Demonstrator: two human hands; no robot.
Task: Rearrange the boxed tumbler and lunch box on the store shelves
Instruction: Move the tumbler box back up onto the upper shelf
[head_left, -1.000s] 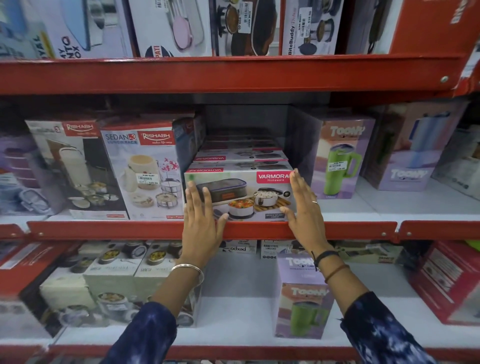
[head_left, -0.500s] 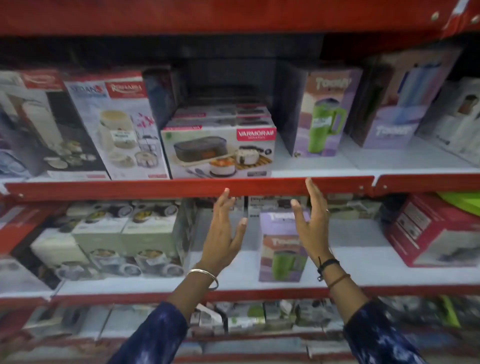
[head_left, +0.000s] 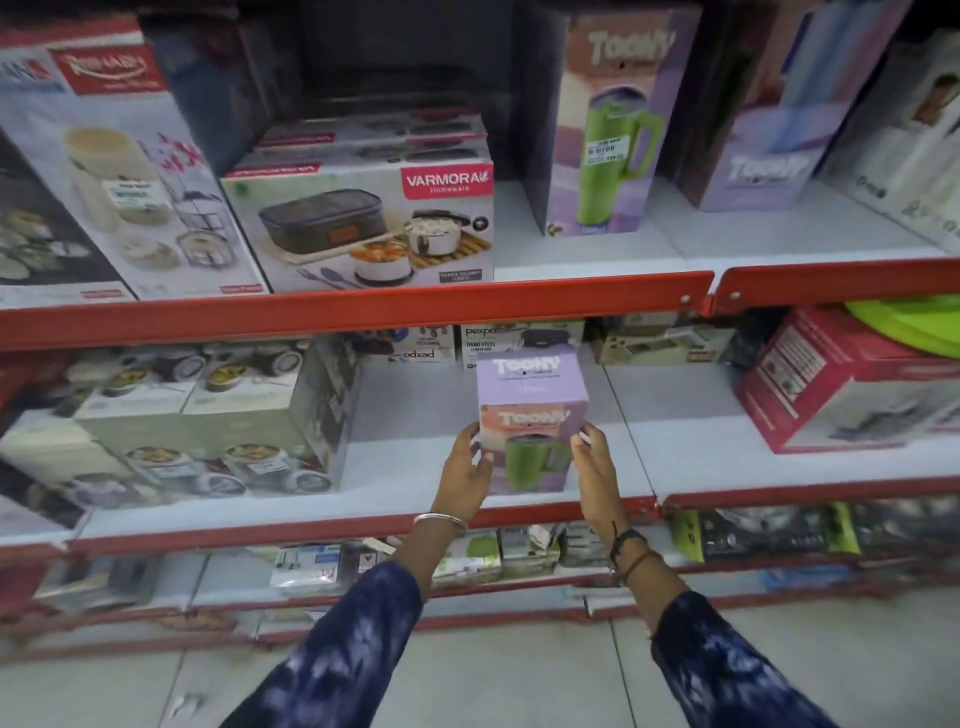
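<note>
A lilac Toony tumbler box (head_left: 531, 415) with a green mug printed on its front stands on the lower white shelf (head_left: 395, 467). My left hand (head_left: 464, 470) presses its left side and my right hand (head_left: 597, 467) its right side, so both hands grip the box. The white Varmora lunch box carton (head_left: 363, 228) sits on top of a stack on the shelf above, at its front edge, with no hand on it. A taller Toony tumbler box (head_left: 608, 130) stands to its right.
Tall Rishabh lunch-set boxes (head_left: 119, 171) fill the upper left. Green-grey lunch boxes (head_left: 208, 415) stack on the lower left, a red carton (head_left: 841, 384) on the lower right. Red shelf rails (head_left: 363, 306) run between levels. Small boxes line the bottom shelf above the tiled floor.
Both hands left the Varmora carton on the upper shelf, dropped below the red rail and closed on the sides of the small Toony box. The view tilted downward.
</note>
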